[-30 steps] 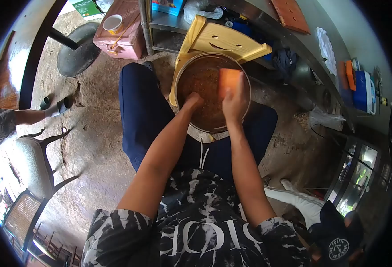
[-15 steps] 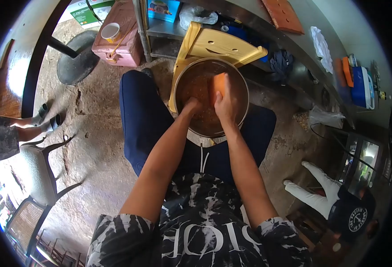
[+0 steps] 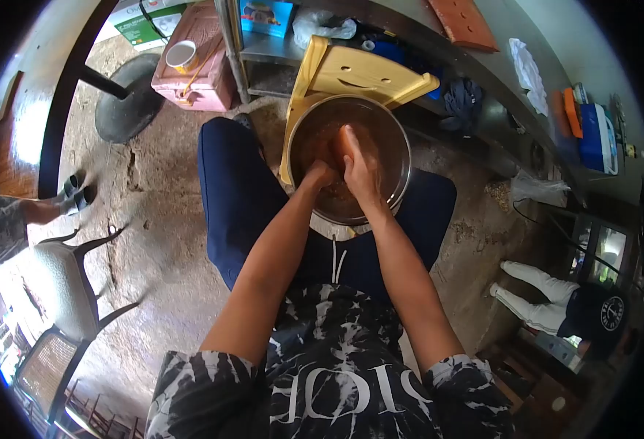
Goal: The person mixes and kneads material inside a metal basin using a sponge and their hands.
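1. Grasping flat orange slab (image 3: 344,143) in right hand (image 3: 363,177), turned nearly edge-on inside round metal pot (image 3: 396,143) at upper centre, likely for control.
2. With left hand (image 3: 322,175) down in reddish-brown mixture (image 3: 316,140) (fingers hidden; cannot tell whether clenched or loose).
3. Straddling pot, seemingly set on yellow wooden chair (image 3: 366,72), presumably for steadiness.

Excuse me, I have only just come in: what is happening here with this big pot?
The person's right hand is gripping an orange block inside a metal pot, between the knees. The left hand also reaches down into the pot, its fingertips hidden. Brownish contents show around them. A yellow backrest stands just beyond the pot.
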`<action>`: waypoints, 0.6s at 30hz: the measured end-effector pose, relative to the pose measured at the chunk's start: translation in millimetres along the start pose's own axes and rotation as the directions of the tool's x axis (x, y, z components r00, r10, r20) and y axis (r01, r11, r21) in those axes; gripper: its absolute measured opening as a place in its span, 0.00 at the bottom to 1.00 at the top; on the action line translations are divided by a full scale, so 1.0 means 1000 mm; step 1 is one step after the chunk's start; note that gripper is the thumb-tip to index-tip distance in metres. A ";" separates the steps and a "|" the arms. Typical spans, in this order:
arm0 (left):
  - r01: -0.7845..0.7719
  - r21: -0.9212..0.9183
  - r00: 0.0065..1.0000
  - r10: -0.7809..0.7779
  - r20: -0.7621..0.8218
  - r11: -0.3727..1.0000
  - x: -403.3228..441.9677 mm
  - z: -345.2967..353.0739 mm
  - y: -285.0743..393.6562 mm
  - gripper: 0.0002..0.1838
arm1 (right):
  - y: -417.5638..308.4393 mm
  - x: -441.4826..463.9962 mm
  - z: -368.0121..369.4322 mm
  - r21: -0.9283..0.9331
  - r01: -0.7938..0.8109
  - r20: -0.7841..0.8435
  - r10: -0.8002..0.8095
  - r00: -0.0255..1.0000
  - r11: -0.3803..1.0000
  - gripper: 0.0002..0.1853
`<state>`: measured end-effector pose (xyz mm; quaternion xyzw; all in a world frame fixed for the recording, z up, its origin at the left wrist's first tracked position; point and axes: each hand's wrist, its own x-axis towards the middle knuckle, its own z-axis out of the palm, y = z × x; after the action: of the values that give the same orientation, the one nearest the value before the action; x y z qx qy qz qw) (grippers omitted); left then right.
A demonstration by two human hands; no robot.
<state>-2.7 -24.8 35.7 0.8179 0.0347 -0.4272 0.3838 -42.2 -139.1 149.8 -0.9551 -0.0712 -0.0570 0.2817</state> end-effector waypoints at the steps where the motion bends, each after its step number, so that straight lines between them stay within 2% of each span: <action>1: 0.034 -0.007 0.999 -0.033 0.022 0.999 -0.002 0.003 -0.002 0.27 | 0.001 0.001 -0.003 0.022 0.023 -0.114 -0.020 0.993 0.999 0.35; 2: 0.035 -0.010 0.999 -0.035 0.020 0.999 -0.004 0.007 -0.005 0.27 | 0.001 0.002 -0.004 0.044 0.051 -0.223 -0.040 0.974 0.998 0.35; 3: 0.009 -0.096 0.995 -0.018 -0.094 0.995 -0.009 0.010 -0.005 0.25 | 0.002 0.003 -0.002 0.047 0.056 -0.219 -0.044 0.975 0.997 0.35; 4: -0.024 -0.173 0.979 -0.012 -0.205 0.985 -0.016 0.011 -0.004 0.22 | 0.003 0.001 0.000 0.035 0.094 -0.284 -0.080 0.955 0.995 0.37; 5: -0.023 -0.169 0.979 -0.012 -0.202 0.985 -0.010 0.012 -0.008 0.22 | 0.004 -0.003 0.000 0.018 0.127 -0.352 -0.112 0.929 0.992 0.39; 6: 0.001 -0.140 0.991 -0.020 -0.133 0.990 0.005 0.019 -0.017 0.23 | 0.002 -0.011 -0.002 0.016 0.112 -0.357 -0.099 0.929 0.994 0.39; 7: 0.008 -0.102 0.997 -0.015 -0.070 0.995 0.011 0.015 -0.013 0.24 | -0.001 -0.013 -0.006 0.061 -0.086 -0.070 0.091 0.993 0.994 0.39; 8: -0.018 -0.078 0.997 0.013 -0.073 0.997 0.015 0.009 -0.009 0.24 | -0.004 -0.010 -0.010 0.054 -0.282 0.213 0.265 0.940 0.958 0.39; 9: -0.046 0.062 0.997 0.050 -0.056 0.997 0.004 0.002 -0.002 0.26 | -0.004 -0.009 -0.009 0.054 -0.287 0.186 0.273 0.944 0.956 0.39; 10: -0.070 0.198 0.996 0.078 -0.035 0.978 -0.011 -0.001 0.004 0.30 | 0.000 -0.012 -0.003 0.059 -0.203 0.092 0.197 0.976 0.977 0.41; 11: -0.084 0.217 0.995 0.094 -0.035 0.973 -0.026 -0.001 0.011 0.30 | 0.005 -0.015 0.002 0.056 -0.116 -0.003 0.116 0.993 0.992 0.42; 12: -0.289 0.142 0.899 0.319 -0.301 0.947 -0.043 -0.001 0.018 0.33 | 0.008 -0.016 0.005 0.049 -0.094 -0.083 0.098 0.992 0.994 0.42; 13: -0.497 0.124 0.689 0.477 -0.546 0.859 -0.052 -0.006 0.022 0.38 | 0.009 -0.017 0.005 0.055 -0.098 -0.111 0.104 0.988 0.994 0.42; 14: -0.506 0.150 0.680 0.500 -0.536 0.849 -0.057 -0.015 0.028 0.38 | 0.012 -0.021 0.002 0.106 -0.150 -0.072 0.158 0.985 0.983 0.40; 15: -0.564 0.233 0.631 0.595 -0.498 0.792 -0.060 -0.023 0.033 0.40 | 0.013 -0.025 0.002 0.155 -0.203 -0.029 0.210 0.977 0.967 0.38; 16: -0.620 0.313 0.572 0.687 -0.447 0.720 -0.059 -0.029 0.037 0.41 | 0.013 -0.028 0.004 0.163 -0.207 -0.060 0.219 0.974 0.965 0.38; 17: -0.638 0.337 0.551 0.716 -0.427 0.692 -0.056 -0.035 0.041 0.41 | 0.014 -0.029 0.004 0.171 -0.180 -0.087 0.197 0.977 0.969 0.35; 18: -0.650 0.267 0.610 0.698 -0.375 0.711 -0.046 -0.038 0.038 0.40 | 0.017 -0.031 0.002 0.172 -0.153 -0.117 0.175 0.978 0.973 0.31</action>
<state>8.4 -14.0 105.0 0.8644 -0.2102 -0.0510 0.4540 -69.5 -155.4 134.6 -0.9258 0.0224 -0.0903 0.3663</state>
